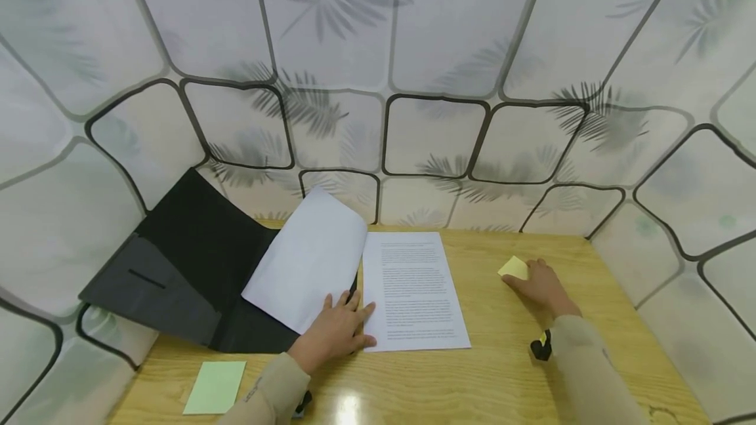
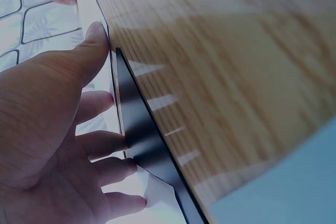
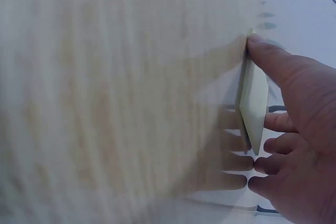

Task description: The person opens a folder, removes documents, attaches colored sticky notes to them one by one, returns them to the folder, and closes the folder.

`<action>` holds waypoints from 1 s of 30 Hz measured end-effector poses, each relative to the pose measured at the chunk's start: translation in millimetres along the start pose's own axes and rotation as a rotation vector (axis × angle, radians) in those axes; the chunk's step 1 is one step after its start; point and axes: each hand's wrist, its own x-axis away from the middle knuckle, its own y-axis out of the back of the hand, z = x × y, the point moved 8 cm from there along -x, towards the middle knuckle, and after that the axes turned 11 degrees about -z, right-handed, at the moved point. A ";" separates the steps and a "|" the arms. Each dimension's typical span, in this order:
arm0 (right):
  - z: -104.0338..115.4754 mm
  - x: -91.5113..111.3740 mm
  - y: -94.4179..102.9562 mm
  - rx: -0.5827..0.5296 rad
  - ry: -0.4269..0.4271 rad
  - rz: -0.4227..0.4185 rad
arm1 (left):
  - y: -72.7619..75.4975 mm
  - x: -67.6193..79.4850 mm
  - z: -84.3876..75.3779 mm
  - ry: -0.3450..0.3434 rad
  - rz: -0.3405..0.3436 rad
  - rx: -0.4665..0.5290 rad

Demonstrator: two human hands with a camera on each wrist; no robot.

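Right hand (image 1: 543,286) pinches a yellow note pad (image 1: 515,267) while the left hand (image 1: 335,328) spreads over a folder's edge

The yellow note pad is on the right side of the wooden table (image 1: 413,385), well apart from the papers. The right hand comes at it from the right, its thumb at one end and a finger against the far face, so the grip is narrowed to the pad; the right wrist view shows the other fingers extended beside it. Whether the pad is lifted at all, I cannot tell.

The left hand has its fingers apart and mostly straight, pinching nothing that the pictures show. It rests across the right edge of a black folder (image 1: 183,248), with the index finger and thumb reaching the left edge of a printed page (image 1: 413,294).

The folder is spread open on the left, its left cover rising in front of the patterned wall (image 1: 331,18). White sheets (image 1: 313,254) lie slanted over its right half, their upper right corner close to the printed page. A green note (image 1: 214,387) lies nearer the person, just below the folder and beside the left sleeve (image 1: 266,389)
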 end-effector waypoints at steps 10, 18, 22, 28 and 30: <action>4.1 6.0 -1.5 0.016 0.047 -0.039 | -0.2 -1.2 0.4 0.001 0.008 -0.010; 0.0 2.0 -3.8 0.023 0.006 -0.053 | 1.5 -1.1 -0.6 -0.003 0.003 -0.018; -0.2 2.8 -6.7 -0.001 -0.025 -0.027 | 3.4 -0.7 -1.3 -0.009 -0.007 -0.014; 6.5 6.1 -9.8 -0.072 -0.024 0.001 | 4.5 -0.2 -1.8 -0.014 -0.019 -0.008; 8.5 7.1 -9.9 -0.084 -0.021 0.002 | 4.1 -0.1 -1.8 -0.014 -0.019 -0.007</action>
